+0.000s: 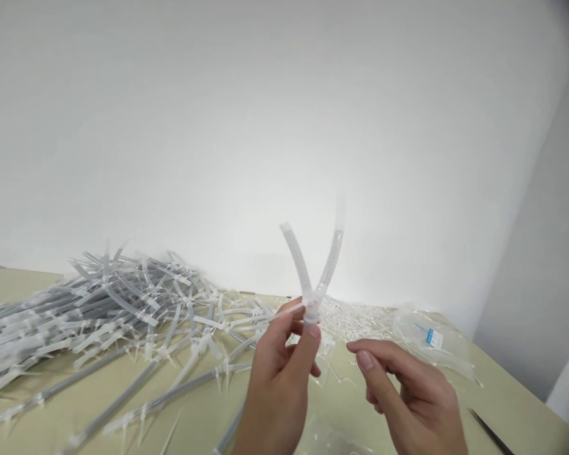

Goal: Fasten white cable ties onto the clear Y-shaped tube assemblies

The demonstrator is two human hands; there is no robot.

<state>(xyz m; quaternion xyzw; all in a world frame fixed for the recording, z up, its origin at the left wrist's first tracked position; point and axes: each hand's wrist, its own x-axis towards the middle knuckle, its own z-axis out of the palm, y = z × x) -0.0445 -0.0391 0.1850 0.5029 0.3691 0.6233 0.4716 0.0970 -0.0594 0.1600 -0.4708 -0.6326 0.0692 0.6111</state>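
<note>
The right hand (408, 395) sits lowest and closest to the lens, its fingers (367, 361) loosely curled and holding nothing, the forefinger tip just beside the left thumb. The left hand (279, 373) is raised beside it, thumb and forefinger pressed together on the junction of a folded ribbed tube (315, 278); both tube legs rise from the pinch in a V. A white cable tie (284, 311) appears to sit at that junction, its tail running out past the left fingers. Beyond the left fingers, a large heap of tied tubes (99, 309) covers the bench (516, 404). Beyond the right fingers lie loose white ties (360, 316) and a clear plastic bag (431, 341); a dark pointed tool (490, 433) lies outside the right wrist. Judgement: good practice keeps the pinch firm at the fold so the legs stay even while the tie is handled.
</note>
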